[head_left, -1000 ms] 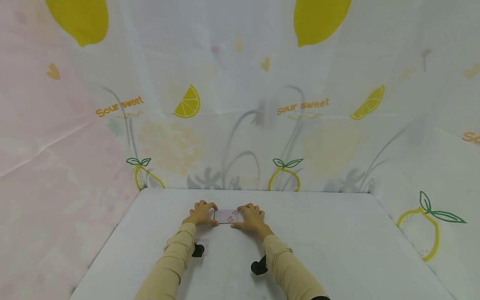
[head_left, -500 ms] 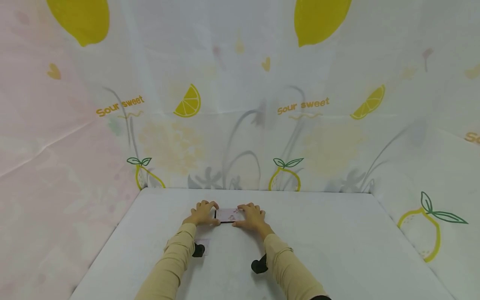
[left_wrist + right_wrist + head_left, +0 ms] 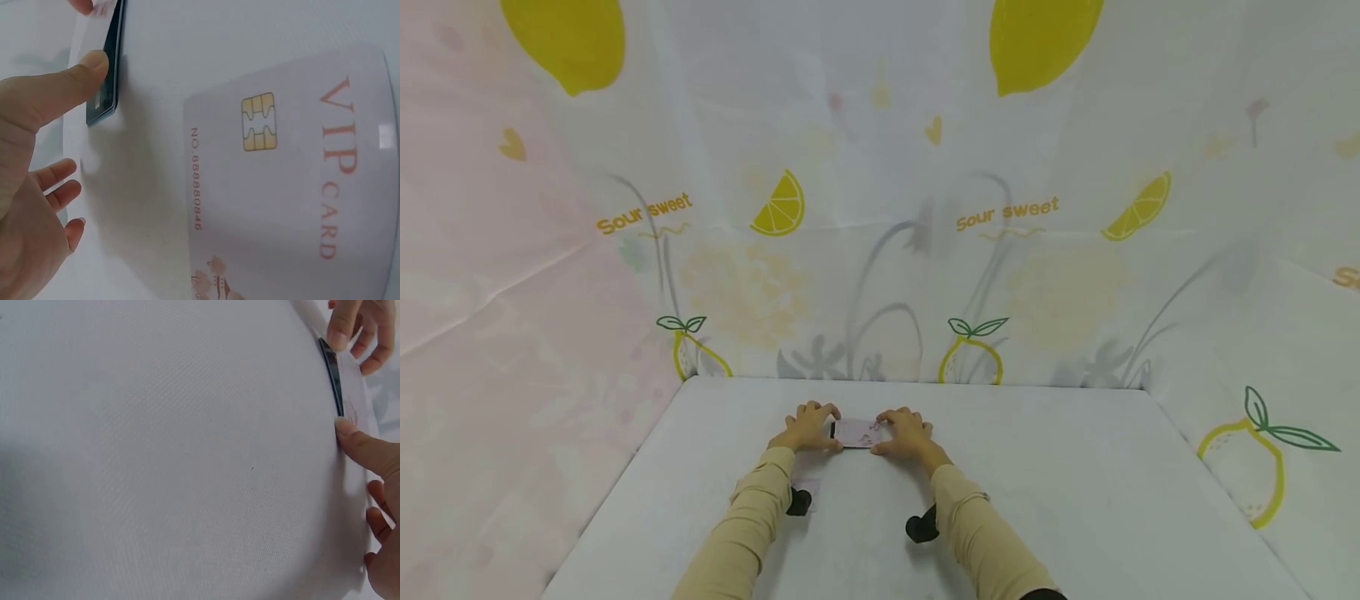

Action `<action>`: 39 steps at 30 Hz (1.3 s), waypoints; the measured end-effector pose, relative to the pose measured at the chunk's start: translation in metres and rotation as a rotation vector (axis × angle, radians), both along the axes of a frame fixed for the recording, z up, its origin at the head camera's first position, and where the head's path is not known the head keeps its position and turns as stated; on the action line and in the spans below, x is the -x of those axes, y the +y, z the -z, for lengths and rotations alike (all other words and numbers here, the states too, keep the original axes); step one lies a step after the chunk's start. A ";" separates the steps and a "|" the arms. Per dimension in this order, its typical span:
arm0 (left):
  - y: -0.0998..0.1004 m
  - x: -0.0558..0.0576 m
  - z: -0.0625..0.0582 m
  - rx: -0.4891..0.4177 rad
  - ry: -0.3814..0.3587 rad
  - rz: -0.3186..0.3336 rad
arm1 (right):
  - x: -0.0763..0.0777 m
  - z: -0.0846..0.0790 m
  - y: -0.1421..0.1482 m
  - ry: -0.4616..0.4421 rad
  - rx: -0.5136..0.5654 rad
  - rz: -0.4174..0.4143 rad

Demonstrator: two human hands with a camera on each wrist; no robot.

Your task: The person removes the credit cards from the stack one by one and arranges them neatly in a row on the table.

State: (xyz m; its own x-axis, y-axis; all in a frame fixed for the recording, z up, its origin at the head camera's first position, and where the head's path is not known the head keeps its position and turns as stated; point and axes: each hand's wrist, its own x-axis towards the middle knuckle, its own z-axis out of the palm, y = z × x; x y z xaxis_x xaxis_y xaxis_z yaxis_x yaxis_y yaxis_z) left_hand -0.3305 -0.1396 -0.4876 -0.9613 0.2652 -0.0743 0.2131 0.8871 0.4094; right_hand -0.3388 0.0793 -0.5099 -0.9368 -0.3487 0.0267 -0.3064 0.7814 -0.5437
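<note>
A flat pink card case (image 3: pixel 855 433) with a dark rim sits at the middle of the white table (image 3: pixel 1075 500). My left hand (image 3: pixel 811 427) grips its left end and my right hand (image 3: pixel 906 432) grips its right end, thumbs on the near side and fingers curled over the far side. In the left wrist view my left hand (image 3: pixel 44 144) sets its thumb against the case's dark edge (image 3: pixel 106 69). The right wrist view shows the case's thin dark edge (image 3: pixel 333 375) between my right hand (image 3: pixel 375 456) and the left hand's fingers (image 3: pixel 353 325). A white VIP card (image 3: pixel 294 187) lies flat under my left wrist.
The VIP card (image 3: pixel 806 485) shows faintly beside the left wrist camera (image 3: pixel 798 502). Lemon-print cloth walls (image 3: pixel 880 250) close the table at the back and on both sides. Bare white tabletop spreads to the right and left of my arms.
A dark rim now shows at the case's left end. Both hands stay at the case's ends, almost unmoved.
</note>
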 end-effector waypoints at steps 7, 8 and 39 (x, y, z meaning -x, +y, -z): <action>0.000 -0.002 0.004 0.005 0.034 0.005 | 0.001 0.001 0.000 -0.002 -0.002 -0.019; 0.000 -0.002 0.004 0.004 0.039 0.005 | 0.001 0.001 0.000 0.000 -0.002 -0.021; 0.004 -0.007 0.001 -0.048 0.014 -0.026 | -0.008 -0.011 -0.002 -0.014 -0.104 -0.053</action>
